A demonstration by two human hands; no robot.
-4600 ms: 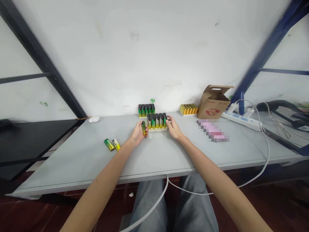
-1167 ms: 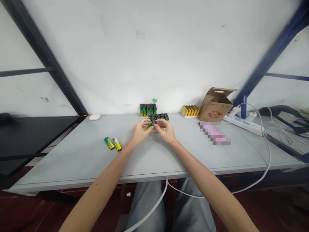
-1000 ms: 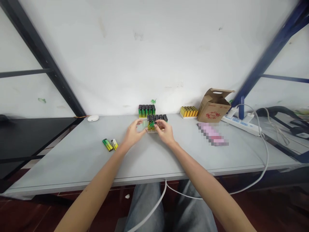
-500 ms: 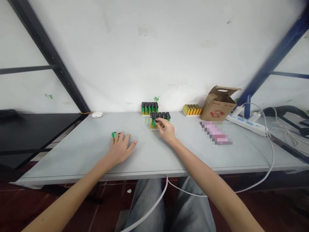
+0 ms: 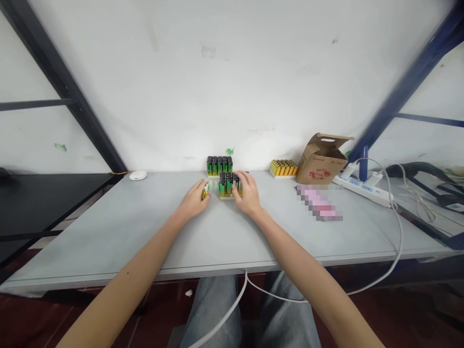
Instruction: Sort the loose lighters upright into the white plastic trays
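Observation:
My left hand (image 5: 195, 199) is closed around a single green-and-yellow battery (image 5: 205, 191), held between thumb and fingers just left of the front block. That front block of batteries (image 5: 224, 186) stands upright in a low white tray, green and yellow with black tops. Against its right side is my right hand (image 5: 248, 195), thumb on the front batteries and fingers curved over the tops. The hand hides the block's right part. A similar block of green batteries (image 5: 219, 166) stands behind it by the wall.
Yellow batteries (image 5: 284, 168) in a white tray stand by the wall, beside an open cardboard box (image 5: 321, 162). A blurred pink object (image 5: 319, 203) lies at right, near a white power strip (image 5: 364, 189) with cables. A white rounded case (image 5: 138, 175) sits far left on the grey table (image 5: 145, 241).
My left hand has moved right and picked up the battery that lay under its fingers. My right hand has gone from a pinch at the front block to fingers spread around its right side.

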